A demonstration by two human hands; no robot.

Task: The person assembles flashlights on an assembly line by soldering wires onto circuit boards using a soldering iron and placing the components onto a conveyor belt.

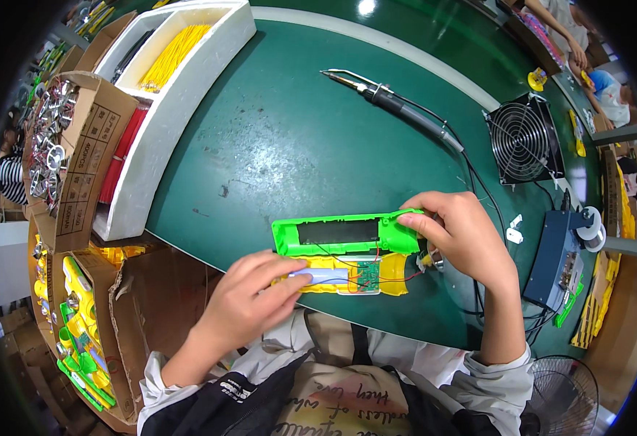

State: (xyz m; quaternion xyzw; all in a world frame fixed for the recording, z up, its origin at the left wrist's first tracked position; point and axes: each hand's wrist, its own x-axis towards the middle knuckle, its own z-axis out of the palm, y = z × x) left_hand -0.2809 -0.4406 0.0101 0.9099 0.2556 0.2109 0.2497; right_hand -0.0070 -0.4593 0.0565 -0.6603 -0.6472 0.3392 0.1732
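My right hand [465, 234] pinches the right end of a green plastic casing half [286, 237], tilted up with its inner side and a dark panel showing. Just below it on the near side lies a yellow casing half [394, 275]. Inside the yellow half sit a pale blue cylindrical battery [331, 276] and a small green circuit board [368, 276]. My left hand [249, 298] grips the yellow half's left end, its fingertips at the battery. Thin red and black wires run between the halves. A small round metallic part [434, 260] is partly hidden beside my right hand.
A soldering iron [398, 107] lies at the far middle of the green table [260, 131]. To the right stand a black fan [523, 138] and a blue soldering station [553, 256]. Wires fill a white foam box [162, 131] at left, beside cartons of parts [89, 163].
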